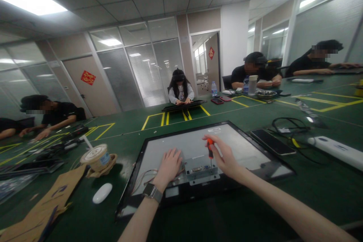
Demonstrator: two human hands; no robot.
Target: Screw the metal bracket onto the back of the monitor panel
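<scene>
A flat display panel with a black frame and grey back lies on the green table before me. Near its front edge sits a metal bracket with connector ports in it. My right hand grips a screwdriver with an orange and black handle. The screwdriver stands nearly upright, its shaft pointing down at the right part of the bracket. My left hand rests flat on the panel, left of the bracket, fingers stretched out. Thin wires run over the panel beside that hand.
Left of the panel are a white mouse, a lidded drink cup and cardboard. To the right lie a phone, black cables and a white elongated device. Several people sit around the table.
</scene>
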